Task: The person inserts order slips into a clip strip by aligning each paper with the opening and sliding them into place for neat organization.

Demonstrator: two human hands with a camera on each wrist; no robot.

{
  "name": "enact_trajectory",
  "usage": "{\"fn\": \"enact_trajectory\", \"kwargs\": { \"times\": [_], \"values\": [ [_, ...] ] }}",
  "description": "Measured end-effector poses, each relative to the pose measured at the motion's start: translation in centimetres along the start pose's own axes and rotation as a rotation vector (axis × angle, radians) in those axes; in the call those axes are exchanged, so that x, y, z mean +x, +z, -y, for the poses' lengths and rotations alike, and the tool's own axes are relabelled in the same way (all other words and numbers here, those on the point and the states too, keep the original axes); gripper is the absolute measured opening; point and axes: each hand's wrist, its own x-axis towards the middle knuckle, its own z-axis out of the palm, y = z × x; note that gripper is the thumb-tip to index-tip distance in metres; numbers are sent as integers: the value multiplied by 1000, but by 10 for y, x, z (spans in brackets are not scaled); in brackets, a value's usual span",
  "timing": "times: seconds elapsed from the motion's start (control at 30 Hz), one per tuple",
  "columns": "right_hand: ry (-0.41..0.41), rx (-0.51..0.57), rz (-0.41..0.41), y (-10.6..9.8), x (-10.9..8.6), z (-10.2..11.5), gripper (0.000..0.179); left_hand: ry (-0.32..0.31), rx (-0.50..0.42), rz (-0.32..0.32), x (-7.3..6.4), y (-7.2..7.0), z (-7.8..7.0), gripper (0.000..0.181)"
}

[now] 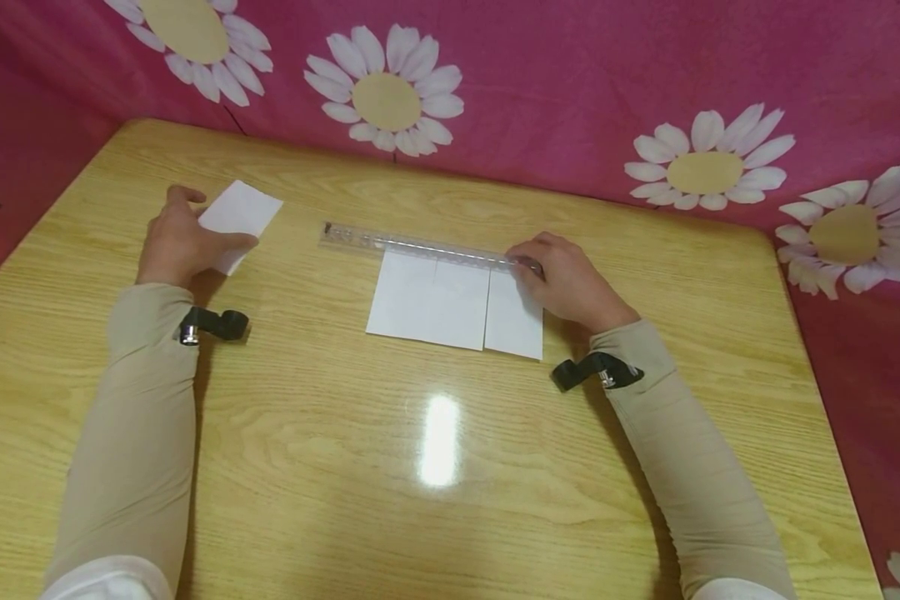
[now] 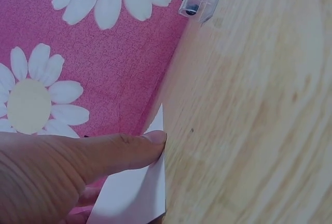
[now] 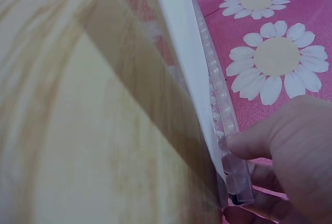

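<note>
At the left of the head view my left hand (image 1: pixel 176 242) pinches a small white piece of paper (image 1: pixel 242 208) tilted up from the table. In the left wrist view the thumb (image 2: pixel 132 149) lies across this paper's edge, with the other fingers mostly hidden behind. Right of centre, my right hand (image 1: pixel 558 275) grips the right end of a long clear ruler-like plastic bar (image 1: pixel 345 237) with bead-like bumps along it. Below the bar, white paper (image 1: pixel 431 300) hangs along its near side, with a narrower strip (image 1: pixel 513 325) beside it, a thin gap between them.
A light wood-grain table (image 1: pixel 330 467) lies under both hands, with a bright light reflection near its middle. Behind it hangs a pink cloth (image 1: pixel 540 92) with large white daisies. Each sleeve carries a black wrist mount (image 1: pixel 596 369).
</note>
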Motion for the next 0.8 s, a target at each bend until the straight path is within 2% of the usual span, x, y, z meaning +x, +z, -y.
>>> {"fn": "enact_trajectory", "kwargs": {
  "times": [0.4, 0.8],
  "values": [
    [12, 7, 9, -1, 0, 0, 33, 62, 75, -31, 1, 0, 3, 80],
    [6, 6, -8, 1, 0, 0, 31, 84, 112, -63, 2, 0, 5, 59]
  ]
}}
